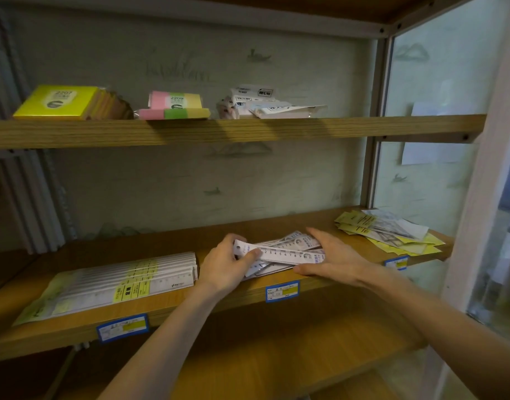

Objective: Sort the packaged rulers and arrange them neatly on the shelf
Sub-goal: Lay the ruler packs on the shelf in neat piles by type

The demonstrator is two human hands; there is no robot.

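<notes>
A loose heap of short packaged rulers (294, 243) lies in the middle of the wooden shelf (167, 307). My left hand (226, 264) grips the left end of the top short ruler (288, 254), thumb on its face. My right hand (331, 256) lies flat and spread against the right side of the heap, fingers apart. To the left, a neat row of long packaged rulers (118, 284) with yellow labels lies flat. At the shelf's far right sits a messy pile of yellow-backed ruler packs (392, 232).
Blue-edged price tags (282, 290) are stuck on the shelf's front edge. The upper shelf (248, 129) carries a yellow sticky-note pack (60, 102), pink and green note pads (175, 108) and white packets (265, 103). A metal post (376, 140) and glass panel stand at right.
</notes>
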